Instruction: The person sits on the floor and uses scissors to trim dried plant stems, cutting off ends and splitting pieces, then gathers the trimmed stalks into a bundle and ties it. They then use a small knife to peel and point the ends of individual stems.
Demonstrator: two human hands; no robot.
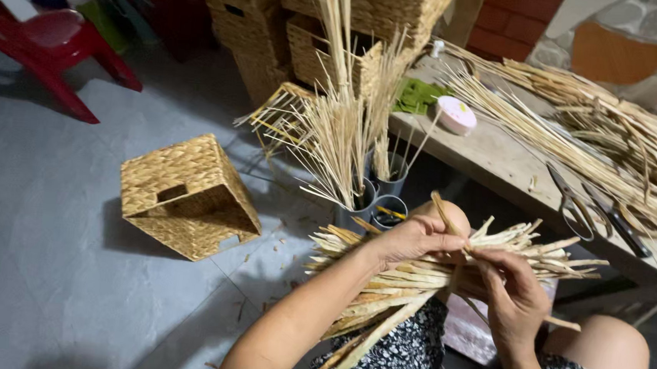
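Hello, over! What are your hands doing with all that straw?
Left hand and right hand both gripping the straw bundle on the lap. Finished woven basket on floor, apart. Nothing blocking.

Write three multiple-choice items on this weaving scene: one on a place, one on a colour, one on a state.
1. Where does the woven basket lie?
A. on the workbench
B. on the floor
C. on the chair

2. What colour is the plastic chair?
A. red
B. blue
C. white

3. What are the left hand and right hand doing?
A. resting empty
B. holding scissors
C. gripping a bundle of straw strips

Answers: B, it sits tipped on the grey floor; A, its seat and legs are red; C, both hands close on the strips over the lap.
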